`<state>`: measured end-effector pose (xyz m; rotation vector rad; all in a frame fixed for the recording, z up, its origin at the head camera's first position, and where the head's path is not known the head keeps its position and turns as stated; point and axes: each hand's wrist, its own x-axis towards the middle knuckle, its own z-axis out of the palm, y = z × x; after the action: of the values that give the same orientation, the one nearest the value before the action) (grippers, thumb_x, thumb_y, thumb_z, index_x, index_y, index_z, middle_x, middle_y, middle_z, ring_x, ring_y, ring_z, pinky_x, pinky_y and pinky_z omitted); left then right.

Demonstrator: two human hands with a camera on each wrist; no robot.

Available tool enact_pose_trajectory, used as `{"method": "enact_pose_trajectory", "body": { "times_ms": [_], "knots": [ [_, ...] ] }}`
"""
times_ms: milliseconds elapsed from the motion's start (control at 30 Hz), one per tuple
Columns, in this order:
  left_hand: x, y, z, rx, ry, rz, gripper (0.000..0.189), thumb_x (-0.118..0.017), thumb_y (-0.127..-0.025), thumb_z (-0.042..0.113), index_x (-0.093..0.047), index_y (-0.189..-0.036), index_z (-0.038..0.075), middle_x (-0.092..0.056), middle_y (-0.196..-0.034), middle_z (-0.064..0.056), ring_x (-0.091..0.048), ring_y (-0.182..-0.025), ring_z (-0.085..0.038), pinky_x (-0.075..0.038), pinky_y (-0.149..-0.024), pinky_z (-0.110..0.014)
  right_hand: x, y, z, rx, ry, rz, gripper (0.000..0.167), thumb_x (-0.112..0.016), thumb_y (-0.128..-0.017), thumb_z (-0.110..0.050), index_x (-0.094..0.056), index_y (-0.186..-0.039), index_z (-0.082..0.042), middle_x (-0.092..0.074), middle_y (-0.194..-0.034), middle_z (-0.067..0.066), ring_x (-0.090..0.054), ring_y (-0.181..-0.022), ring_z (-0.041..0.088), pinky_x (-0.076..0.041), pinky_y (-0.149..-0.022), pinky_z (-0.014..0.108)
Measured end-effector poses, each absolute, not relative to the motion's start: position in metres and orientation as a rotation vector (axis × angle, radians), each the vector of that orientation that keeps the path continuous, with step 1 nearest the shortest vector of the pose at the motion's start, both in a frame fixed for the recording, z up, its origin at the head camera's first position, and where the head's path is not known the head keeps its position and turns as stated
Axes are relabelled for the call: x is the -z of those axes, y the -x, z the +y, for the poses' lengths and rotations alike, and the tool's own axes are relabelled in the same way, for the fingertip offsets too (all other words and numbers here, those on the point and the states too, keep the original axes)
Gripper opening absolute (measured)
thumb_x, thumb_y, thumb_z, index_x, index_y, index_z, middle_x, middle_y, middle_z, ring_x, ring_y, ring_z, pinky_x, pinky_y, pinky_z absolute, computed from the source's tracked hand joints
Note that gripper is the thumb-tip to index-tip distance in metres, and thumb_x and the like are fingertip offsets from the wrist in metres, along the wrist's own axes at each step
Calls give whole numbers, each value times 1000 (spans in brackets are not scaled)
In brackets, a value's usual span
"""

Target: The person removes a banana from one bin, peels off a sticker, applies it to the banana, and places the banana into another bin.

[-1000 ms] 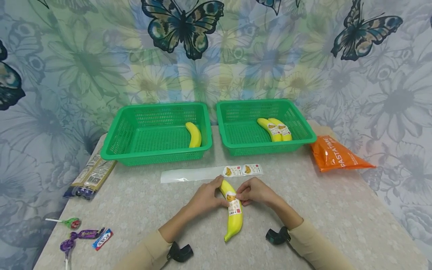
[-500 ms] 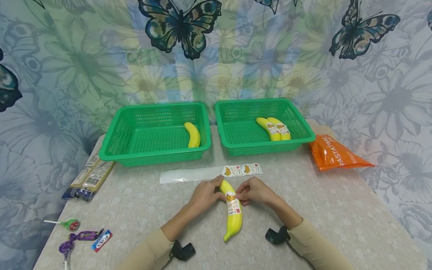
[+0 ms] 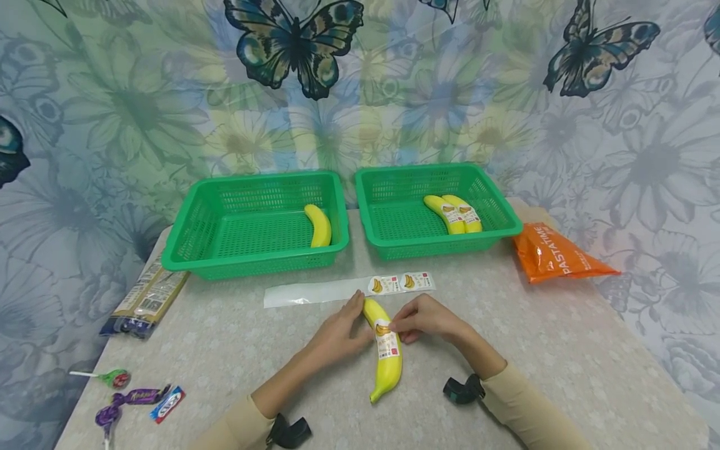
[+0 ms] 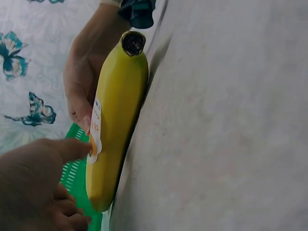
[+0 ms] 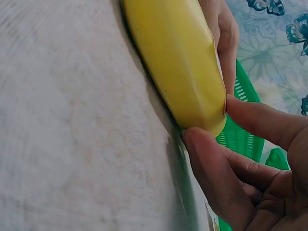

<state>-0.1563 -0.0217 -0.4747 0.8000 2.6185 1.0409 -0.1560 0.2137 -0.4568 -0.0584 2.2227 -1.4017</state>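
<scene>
Left hand (image 3: 334, 334) is spread wide, thumb and fingers parted, at the left side of a banana (image 3: 388, 372) lying on the worktop (image 3: 478, 350). Its thumb points at the white label (image 3: 387, 344) on the banana; I cannot tell whether they touch. Right hand (image 3: 424, 319) is narrow, fingers bent, with one fingertip at the label's right edge and another digit low on the banana's right side; whether it pinches is unclear. Beyond the banana's far end, just beside it, lies a pale strip (image 3: 309, 293) with two stickers left at its right end.

Farther back stand two green baskets: the left basket (image 3: 259, 269) holds a single banana (image 3: 319, 228) near its right wall, the right basket (image 3: 439, 249) two labelled bananas (image 3: 454, 214) side by side. An orange bag (image 3: 557, 250) sits to the right, a gold packet (image 3: 146, 297) to the left. Near left are a green lollipop (image 3: 117, 378), a purple lollipop (image 3: 107, 415) and two wrapped sweets (image 3: 143, 396).
</scene>
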Motion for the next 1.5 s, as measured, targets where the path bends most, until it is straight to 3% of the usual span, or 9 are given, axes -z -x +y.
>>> {"method": "enact_pose_trajectory", "body": {
  "times_ms": [300,600,1000,1167,1500],
  "knots": [
    [478,144,-29,-991,-887,2459,119,-70,-76,65,-8,-156,2,0,-165,-11,-5,-153,-22,-11,-125,-46,449,153,211,1399,20,2252,29,-79,-81,-25,-75,-94,1,-71,-71,5,-65,-62,10,-60,-61,29],
    [484,136,-29,-904,-897,2521,120,-66,-75,71,-11,-156,1,-1,-165,-9,-8,-153,-22,-14,-124,-44,452,140,205,1309,10,2312,31,-78,-82,-30,-75,-93,-2,-69,-73,3,-63,-61,10,-58,-60,27],
    [482,137,-29,-901,-896,2525,119,-66,-76,70,-13,-155,0,-2,-165,-11,-10,-153,-24,-17,-124,-45,450,136,199,1343,-77,2351,33,-81,-78,-31,-73,-91,-2,-71,-76,4,-66,-62,12,-58,-59,28],
    [473,141,-29,-957,-881,2501,118,-72,-75,64,-12,-156,2,-4,-165,-11,-9,-153,-25,-18,-123,-46,453,136,201,1375,-61,2325,34,-81,-78,-31,-74,-92,-1,-72,-77,4,-66,-62,11,-59,-59,28],
    [435,196,0,-1241,-799,2580,110,-72,-83,51,-2,-157,12,1,-166,-3,-7,-153,-25,-22,-121,-52,454,137,202,1404,-50,2303,34,-81,-78,-30,-75,-93,0,-72,-79,4,-66,-62,11,-59,-60,28]
  ]
}}
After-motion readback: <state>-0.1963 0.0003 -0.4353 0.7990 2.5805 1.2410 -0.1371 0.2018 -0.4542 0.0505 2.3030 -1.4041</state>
